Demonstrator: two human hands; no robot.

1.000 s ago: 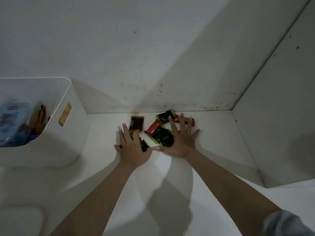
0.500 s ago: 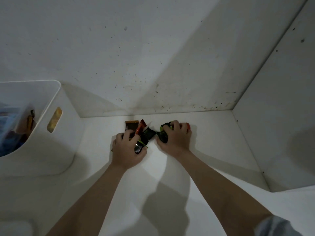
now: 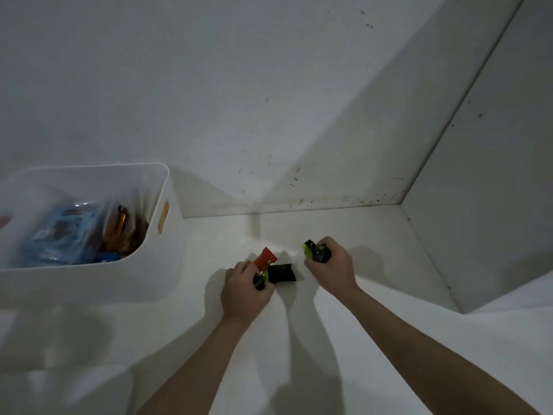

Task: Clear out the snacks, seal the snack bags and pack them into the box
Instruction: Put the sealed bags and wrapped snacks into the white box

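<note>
Two fistfuls | left hand [image 3: 247,290] fingers curled round red wrapper [image 3: 265,259] and black packets [image 3: 281,273] | right hand [image 3: 330,269] clutching black-green packet [image 3: 314,253] | box [image 3: 161,266] well left on shelf | risk: loose packets likely slipping from the overfull left fist during carry.

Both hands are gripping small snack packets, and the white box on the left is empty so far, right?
Not quite. The head view shows the white box already holds snack bags. The rest stands: the left hand and right hand each grip small snack packets.
</note>
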